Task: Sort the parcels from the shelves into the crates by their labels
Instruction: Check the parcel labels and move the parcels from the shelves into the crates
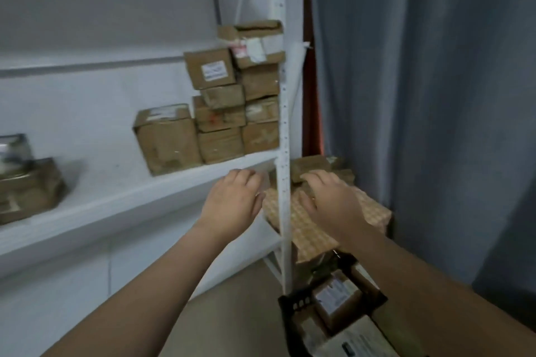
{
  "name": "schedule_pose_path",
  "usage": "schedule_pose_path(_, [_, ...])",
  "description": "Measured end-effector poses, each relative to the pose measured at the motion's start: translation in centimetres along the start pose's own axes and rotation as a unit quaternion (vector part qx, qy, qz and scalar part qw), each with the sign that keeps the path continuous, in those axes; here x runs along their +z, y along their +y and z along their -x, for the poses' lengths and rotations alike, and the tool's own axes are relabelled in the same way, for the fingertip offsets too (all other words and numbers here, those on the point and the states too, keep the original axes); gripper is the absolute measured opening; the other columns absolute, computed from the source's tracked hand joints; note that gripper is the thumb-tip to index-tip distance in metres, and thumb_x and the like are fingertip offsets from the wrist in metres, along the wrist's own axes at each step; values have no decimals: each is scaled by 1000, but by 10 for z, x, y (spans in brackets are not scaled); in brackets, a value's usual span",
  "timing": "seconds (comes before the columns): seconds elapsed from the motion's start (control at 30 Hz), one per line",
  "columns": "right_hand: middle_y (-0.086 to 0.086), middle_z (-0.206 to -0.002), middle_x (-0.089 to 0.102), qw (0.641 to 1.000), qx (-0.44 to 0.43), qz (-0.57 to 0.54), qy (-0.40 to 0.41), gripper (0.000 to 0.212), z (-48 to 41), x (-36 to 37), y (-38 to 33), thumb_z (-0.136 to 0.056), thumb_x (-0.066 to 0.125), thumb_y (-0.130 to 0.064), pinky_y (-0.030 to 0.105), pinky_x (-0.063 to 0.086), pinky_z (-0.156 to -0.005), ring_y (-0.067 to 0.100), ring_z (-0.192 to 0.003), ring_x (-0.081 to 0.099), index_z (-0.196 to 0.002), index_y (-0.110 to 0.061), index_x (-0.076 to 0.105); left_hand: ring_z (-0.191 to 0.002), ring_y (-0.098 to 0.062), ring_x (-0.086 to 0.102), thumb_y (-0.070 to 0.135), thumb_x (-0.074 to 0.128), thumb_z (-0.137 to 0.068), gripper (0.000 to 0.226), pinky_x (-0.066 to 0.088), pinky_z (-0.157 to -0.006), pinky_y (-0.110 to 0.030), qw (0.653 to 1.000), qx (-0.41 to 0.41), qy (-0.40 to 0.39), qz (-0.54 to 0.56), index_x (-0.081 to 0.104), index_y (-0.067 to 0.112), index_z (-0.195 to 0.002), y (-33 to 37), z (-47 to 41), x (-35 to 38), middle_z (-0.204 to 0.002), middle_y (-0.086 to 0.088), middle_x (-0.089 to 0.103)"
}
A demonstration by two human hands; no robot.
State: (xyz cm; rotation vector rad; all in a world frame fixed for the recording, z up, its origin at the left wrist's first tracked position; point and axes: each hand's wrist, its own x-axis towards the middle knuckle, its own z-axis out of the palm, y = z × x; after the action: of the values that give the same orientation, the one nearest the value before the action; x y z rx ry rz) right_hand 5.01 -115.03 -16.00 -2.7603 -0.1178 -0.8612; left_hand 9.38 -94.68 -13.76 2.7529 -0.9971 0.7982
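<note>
Both hands reach in below the right-hand end of the middle shelf (116, 200), one on each side of the white upright post (282, 124). The right hand (327, 200) lies with straight, spread fingers (311, 180) over a checked parcel (307, 229) that sits behind the post at the shelving's right corner. Its fingertips are near a brown parcel (310, 169) further back. The left hand (235, 200) is at the shelf's front edge, with its fingertips tucked out of sight, so I cannot tell whether it grips anything. A stack of brown parcels (232, 113) stands on the middle shelf against the post, well above the hands. The black crate (293, 303) on the floor below already holds a few labelled parcels (336, 298). The main risk is probably the post: with a hand on each side, the checked parcel could catch on it when drawn out and slip free. A knock to the shelf edge might also topple the uneven stack. The checked parcel's label is not visible, so it could end up in the wrong crate if dropped in unread.
</note>
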Motion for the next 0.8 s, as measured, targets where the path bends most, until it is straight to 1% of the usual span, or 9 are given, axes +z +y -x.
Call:
schedule_pose_path(0.1, [2, -126, 58, 999, -33, -40, 9, 36, -27, 21, -66, -93, 50, -28, 38, 45, -93, 23, -114, 52, -127, -15, 56, -117, -27, 48, 32, 47, -96, 42, 39, -92, -37, 999, -40, 8, -32, 49, 15, -134, -57, 28, -27, -130, -5, 53])
schedule_pose_path(0.2, [2, -125, 59, 995, -46, -89, 24, 36, -50, 39, -121, -93, 52, -25, 37, 44, -94, 22, -114, 52, -127, -15, 57, -111, -31, 51, 30, 50, -95, 41, 44, -89, -40, 996, -78, 12, -41, 52, 12, -131, -104, 53, -47, -126, -7, 56])
schedule_pose_path(0.27, [1, -126, 58, 993, -49, -106, 17, 36, -62, 50, -149, -93, 52, -25, 37, 42, -94, 22, -116, 50, -128, -16, 56, -110, -31, 52, 30, 51, -95, 40, 44, -88, -40, 994, -100, 13, -46, 52, 13, -131, -129, 66, -55, -125, -8, 57])
schedule_pose_path(0.33, [1, -130, 56, 993, -55, -108, -2, 37, -74, 62, -168, -95, 50, -26, 37, 40, -98, 21, -120, 47, -130, -17, 54, -114, -28, 50, 31, 49, -95, 40, 42, -91, -38, 992, -117, 12, -56, 51, 14, -132, -153, 76, -58, -128, -6, 55])
schedule_pose_path(0.43, [2, -133, 54, 992, -68, -108, -14, 37, -92, 77, -184, -96, 49, -25, 35, 38, -101, 21, -123, 46, -131, -15, 54, -115, -29, 50, 30, 52, -94, 40, 43, -90, -38, 989, -134, 9, -57, 51, 14, -131, -184, 80, -54, -131, -7, 52])
schedule_pose_path(0.53, [1, -131, 55, 991, -80, -104, -7, 35, -115, 89, -188, -94, 50, -22, 34, 38, -98, 21, -121, 48, -128, -15, 56, -117, -32, 49, 29, 52, -93, 44, 44, -89, -40, 988, -140, -4, -62, 48, 14, -134, -214, 65, -40, -138, -10, 46])
schedule_pose_path(0.67, [2, -132, 54, 992, -84, -94, -2, 38, -161, 106, -180, -92, 52, -20, 33, 40, -95, 21, -120, 48, -129, -14, 55, -122, -32, 43, 30, 49, -93, 52, 43, -93, -40, 984, -155, -27, -79, 35, 16, -141, -258, 9, -17, -147, -12, 32])
schedule_pose_path(0.73, [1, -135, 51, 993, -67, -95, -5, 41, -188, 119, -173, -93, 50, -22, 33, 38, -99, 20, -124, 44, -133, -15, 51, -125, -32, 40, 31, 49, -93, 58, 42, -96, -41, 983, -162, -32, -73, 28, 16, -145, -280, -23, -4, -149, -13, 27])
schedule_pose_path(0.8, [1, -137, 47, 994, -50, -101, -11, 43, -212, 134, -167, -93, 49, -23, 33, 36, -103, 19, -128, 40, -136, -15, 48, -134, -32, 31, 33, 49, -94, 65, 35, -105, -41, 982, -168, -37, -74, 20, 17, -149, -300, -50, 11, -154, -12, 20])
